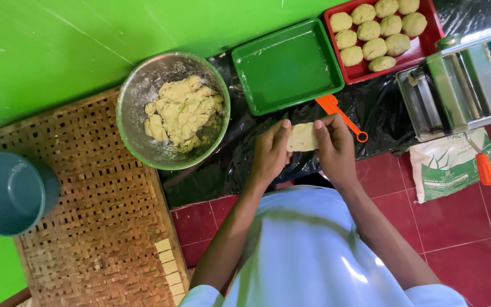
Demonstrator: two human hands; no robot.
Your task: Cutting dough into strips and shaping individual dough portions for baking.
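Head view — both hands [302,149] pinch a dough piece [302,137] over black plastic sheet [382,108], red-tiled floor [473,227].

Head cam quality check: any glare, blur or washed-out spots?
Head view: even light, soft shadows; the pale shirt at the bottom edge is overexposed; glare streaks on the metal pasta roller and black plastic sheet; both hands, left hand and right hand, and the dough piece look sharp.

Bright, even daylight; sharp focus, soft shadows.
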